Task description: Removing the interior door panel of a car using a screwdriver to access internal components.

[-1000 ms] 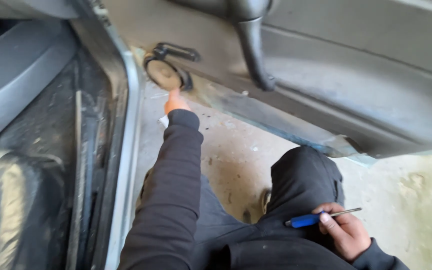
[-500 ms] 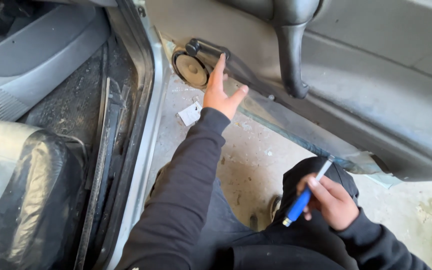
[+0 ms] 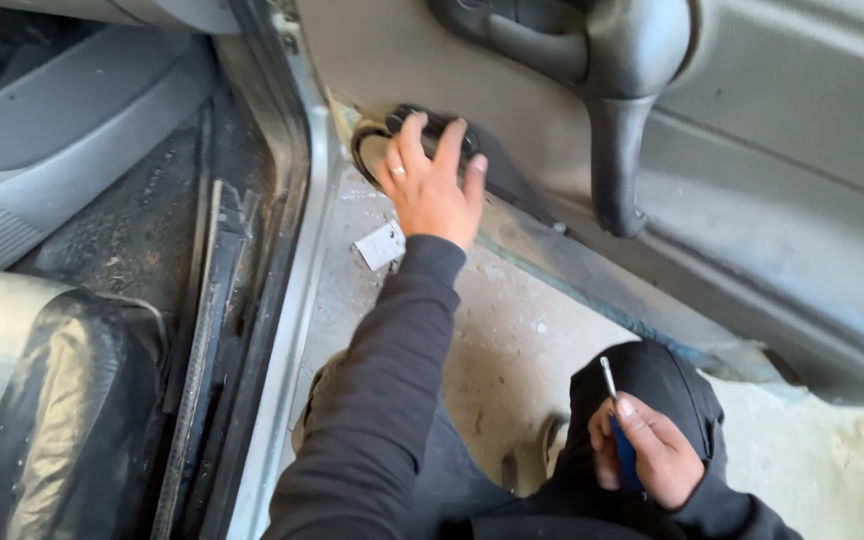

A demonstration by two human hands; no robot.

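Round black speaker (image 3: 392,150) low in the door panel; blue-handled screwdriver (image 3: 620,440), shaft upward.

Left hand (image 3: 432,185) on speaker (image 3: 392,150), low in door panel (image 3: 752,200); paper scrap (image 3: 380,245) just below, on floor (image 3: 512,340). Seat (image 3: 42,400) far left. Right hand (image 3: 652,450) (screwdriver (image 3: 617,420) inside) over knee (image 3: 652,380).
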